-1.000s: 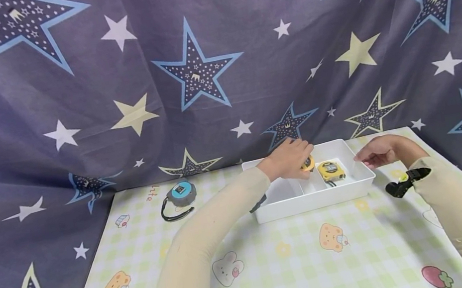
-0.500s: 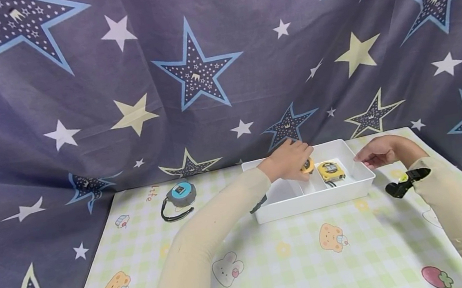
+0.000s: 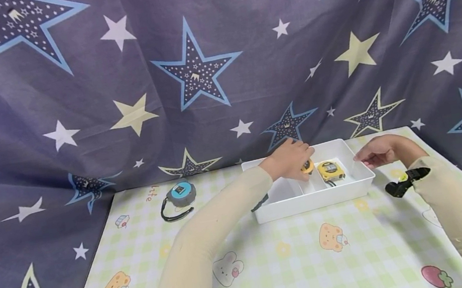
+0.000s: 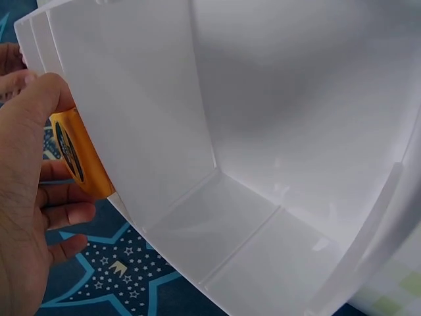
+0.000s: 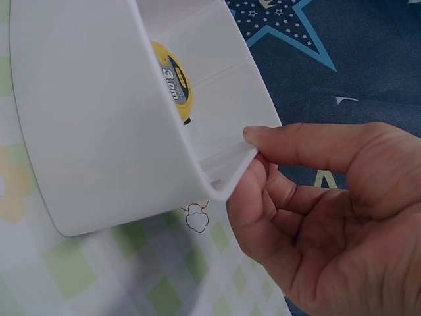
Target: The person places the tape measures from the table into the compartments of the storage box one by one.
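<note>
Lowering orange tape measure (image 3: 307, 166) into tray (image 3: 312, 201), left hand (image 3: 285, 161) gripping; right hand (image 3: 378, 152) pinching rim; yellow tape measure (image 3: 330, 170) binned; grey tape measure (image 3: 181, 193) remaining on counter (image 3: 286, 266).

beige sleeves (image 3: 209, 238), black wrist strap (image 3: 402, 183)

Grey-blue tape measure (image 3: 181, 193) on checked tablecloth (image 3: 286, 261).

Three tape measures counted, two yellow round-cased ones (image 3: 330, 170) (image 3: 307, 166), one grey-and-blue one (image 3: 180, 194), one white plastic divided tray (image 3: 312, 200), two hands (image 3: 285, 160) (image 3: 375, 152).
</note>
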Action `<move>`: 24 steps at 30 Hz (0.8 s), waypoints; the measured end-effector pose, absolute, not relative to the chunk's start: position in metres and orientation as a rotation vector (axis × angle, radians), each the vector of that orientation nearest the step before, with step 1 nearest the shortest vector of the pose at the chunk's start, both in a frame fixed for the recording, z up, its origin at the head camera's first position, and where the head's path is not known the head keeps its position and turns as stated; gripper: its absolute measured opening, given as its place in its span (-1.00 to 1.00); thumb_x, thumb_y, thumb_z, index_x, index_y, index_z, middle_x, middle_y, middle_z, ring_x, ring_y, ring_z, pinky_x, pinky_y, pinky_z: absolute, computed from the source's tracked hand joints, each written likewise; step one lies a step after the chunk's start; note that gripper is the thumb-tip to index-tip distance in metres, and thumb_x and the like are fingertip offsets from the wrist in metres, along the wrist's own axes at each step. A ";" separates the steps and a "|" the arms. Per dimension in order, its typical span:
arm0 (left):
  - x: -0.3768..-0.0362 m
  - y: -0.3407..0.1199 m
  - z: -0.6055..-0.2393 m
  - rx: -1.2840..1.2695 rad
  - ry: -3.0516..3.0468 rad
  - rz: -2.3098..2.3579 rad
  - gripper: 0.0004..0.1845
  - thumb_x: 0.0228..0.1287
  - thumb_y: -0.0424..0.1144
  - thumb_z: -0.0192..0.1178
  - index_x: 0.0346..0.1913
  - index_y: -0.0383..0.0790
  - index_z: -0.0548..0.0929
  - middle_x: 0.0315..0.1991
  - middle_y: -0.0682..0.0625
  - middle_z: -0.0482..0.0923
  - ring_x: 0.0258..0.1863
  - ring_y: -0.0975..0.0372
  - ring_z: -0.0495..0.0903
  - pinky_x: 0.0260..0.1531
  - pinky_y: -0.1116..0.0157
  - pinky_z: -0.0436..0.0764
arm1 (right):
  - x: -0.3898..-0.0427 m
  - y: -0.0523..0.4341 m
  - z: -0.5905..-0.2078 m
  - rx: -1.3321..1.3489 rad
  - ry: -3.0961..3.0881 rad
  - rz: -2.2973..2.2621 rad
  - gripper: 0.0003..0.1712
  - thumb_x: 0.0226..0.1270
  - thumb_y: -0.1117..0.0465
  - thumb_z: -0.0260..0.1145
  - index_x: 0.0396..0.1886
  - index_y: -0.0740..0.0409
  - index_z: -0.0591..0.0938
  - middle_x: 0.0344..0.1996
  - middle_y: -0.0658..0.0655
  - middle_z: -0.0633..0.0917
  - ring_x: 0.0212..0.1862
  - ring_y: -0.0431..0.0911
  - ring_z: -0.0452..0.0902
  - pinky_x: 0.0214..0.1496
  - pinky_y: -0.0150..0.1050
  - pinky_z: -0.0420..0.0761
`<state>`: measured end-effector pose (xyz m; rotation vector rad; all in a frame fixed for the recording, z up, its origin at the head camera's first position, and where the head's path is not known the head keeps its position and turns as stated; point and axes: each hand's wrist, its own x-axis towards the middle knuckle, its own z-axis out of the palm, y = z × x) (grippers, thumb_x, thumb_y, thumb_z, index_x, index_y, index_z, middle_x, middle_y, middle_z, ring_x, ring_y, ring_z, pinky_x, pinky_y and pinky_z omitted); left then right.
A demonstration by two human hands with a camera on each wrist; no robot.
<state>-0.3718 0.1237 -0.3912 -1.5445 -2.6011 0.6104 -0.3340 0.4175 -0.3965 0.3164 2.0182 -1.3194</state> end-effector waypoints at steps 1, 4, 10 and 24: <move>-0.372 0.124 -0.391 -1.547 -2.604 0.614 -0.14 0.33 0.32 0.11 0.53 -0.10 0.25 0.43 -0.02 0.40 0.44 0.14 0.35 0.51 0.06 0.26 | -0.334 0.418 -0.396 0.318 2.017 -1.320 -0.75 0.51 0.29 0.17 -0.41 0.07 0.68 -0.53 -0.10 0.64 -0.44 -0.36 0.57 -0.24 -0.52 0.65; -0.371 0.124 -0.390 -1.549 -2.611 0.624 -0.14 0.34 0.32 0.10 0.54 -0.10 0.24 0.45 -0.03 0.38 0.46 0.13 0.33 0.53 0.04 0.23 | -0.334 0.417 -0.396 0.320 2.020 -1.317 -0.75 0.50 0.29 0.17 -0.40 0.07 0.68 -0.53 -0.09 0.64 -0.44 -0.36 0.57 -0.23 -0.52 0.65; -0.372 0.124 -0.394 -1.547 -2.611 0.644 -0.12 0.36 0.33 0.06 0.56 -0.13 0.21 0.50 -0.05 0.33 0.50 0.11 0.29 0.55 0.04 0.19 | -0.334 0.417 -0.396 0.329 2.026 -1.314 -0.77 0.50 0.29 0.19 -0.40 0.07 0.68 -0.52 -0.09 0.63 -0.43 -0.35 0.57 -0.23 -0.52 0.65; -0.372 0.125 -0.395 -1.546 -2.648 0.642 -0.10 0.36 0.34 0.10 0.58 -0.12 0.19 0.52 -0.04 0.31 0.52 0.12 0.26 0.57 0.04 0.16 | -0.334 0.416 -0.394 0.325 2.026 -1.311 -0.79 0.49 0.29 0.19 -0.38 0.08 0.67 -0.51 -0.08 0.63 -0.42 -0.36 0.57 -0.22 -0.52 0.65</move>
